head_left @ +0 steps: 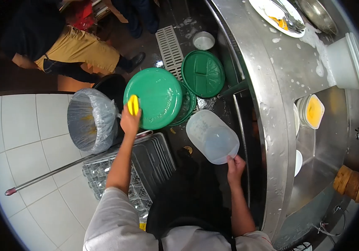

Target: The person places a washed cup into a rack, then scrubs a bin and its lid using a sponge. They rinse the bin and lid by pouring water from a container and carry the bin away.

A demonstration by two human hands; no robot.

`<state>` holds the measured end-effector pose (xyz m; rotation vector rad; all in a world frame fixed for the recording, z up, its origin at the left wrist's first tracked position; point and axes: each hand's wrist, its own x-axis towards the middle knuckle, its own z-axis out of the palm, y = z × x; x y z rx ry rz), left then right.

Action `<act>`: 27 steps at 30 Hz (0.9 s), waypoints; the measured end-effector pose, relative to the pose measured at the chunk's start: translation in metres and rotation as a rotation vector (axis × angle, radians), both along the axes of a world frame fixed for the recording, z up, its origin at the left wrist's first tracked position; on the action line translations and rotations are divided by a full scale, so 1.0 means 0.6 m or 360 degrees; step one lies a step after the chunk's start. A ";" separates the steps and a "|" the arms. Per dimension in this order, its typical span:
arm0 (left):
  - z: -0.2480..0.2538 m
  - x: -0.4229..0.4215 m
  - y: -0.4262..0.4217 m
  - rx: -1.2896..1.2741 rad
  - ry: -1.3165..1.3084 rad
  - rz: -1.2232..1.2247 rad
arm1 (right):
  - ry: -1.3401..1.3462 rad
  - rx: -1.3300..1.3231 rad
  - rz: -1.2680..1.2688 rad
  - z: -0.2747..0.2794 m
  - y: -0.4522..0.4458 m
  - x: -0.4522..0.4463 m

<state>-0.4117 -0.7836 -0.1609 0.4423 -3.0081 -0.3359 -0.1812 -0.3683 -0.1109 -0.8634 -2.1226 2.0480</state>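
My left hand (129, 121) is closed on a yellow sponge (133, 105), over the near left edge of a wet, round green lid or tub bottom (156, 94); I cannot tell whether they touch. A translucent plastic container (206, 136) is pinched at its near corner by my right hand (236, 165), tilted above the dark floor beside the counter. Behind it on the floor lies a darker green round lid (203, 73).
A lined waste bin (81, 121) stands at the left, near a crate of glasses (100, 171) and a long pole (49, 177). The steel counter (267, 138) and sink (326, 154) hold dishes. A person in a tan apron (83, 48) is at the upper left.
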 end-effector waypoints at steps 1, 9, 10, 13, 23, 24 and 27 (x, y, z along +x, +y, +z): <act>0.009 -0.042 -0.013 -0.0107 0.0017 -0.0039 | -0.0005 -0.0027 0.0002 -0.001 -0.001 0.002; 0.012 -0.120 0.209 0.0174 0.0125 -0.0698 | -0.0095 -0.0179 -0.0106 -0.002 -0.022 0.003; 0.002 -0.072 0.201 0.0208 0.0123 -0.0821 | -0.0079 -0.0161 -0.0077 -0.002 -0.024 0.003; 0.001 0.005 0.105 0.0256 0.0390 -0.0701 | -0.0046 -0.0092 -0.0027 -0.002 -0.020 0.006; 0.003 -0.126 0.191 0.0076 0.0194 -0.0580 | -0.0042 -0.0064 0.0064 0.003 -0.045 -0.013; 0.005 -0.082 0.201 0.0142 0.0134 -0.0715 | -0.0042 -0.0092 0.0038 0.000 -0.047 -0.015; 0.011 0.033 0.155 0.0291 0.0184 -0.0796 | -0.0043 -0.0019 0.0126 0.002 -0.052 -0.012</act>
